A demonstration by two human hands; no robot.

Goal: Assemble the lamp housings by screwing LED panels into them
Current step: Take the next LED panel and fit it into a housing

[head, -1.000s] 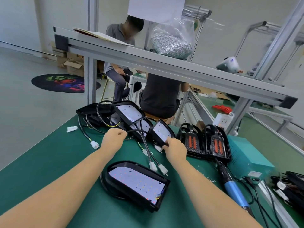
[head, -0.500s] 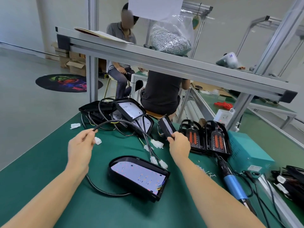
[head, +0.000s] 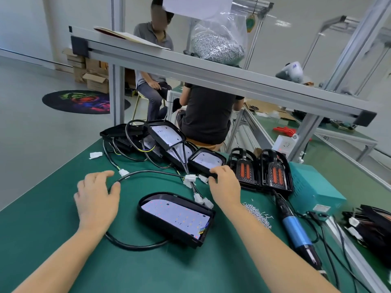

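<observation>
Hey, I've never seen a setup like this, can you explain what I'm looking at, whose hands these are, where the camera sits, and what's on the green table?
There is no machine; a person works with bare hands, filmed by a camera on their head looking forward and down. On the green table lies a black lamp housing with a white LED panel inside. More housings are piled behind it. The right hand grips the edge of a small housing. The left hand rests open by a black cable. To the right lie loose screws and a blue electric screwdriver.
</observation>
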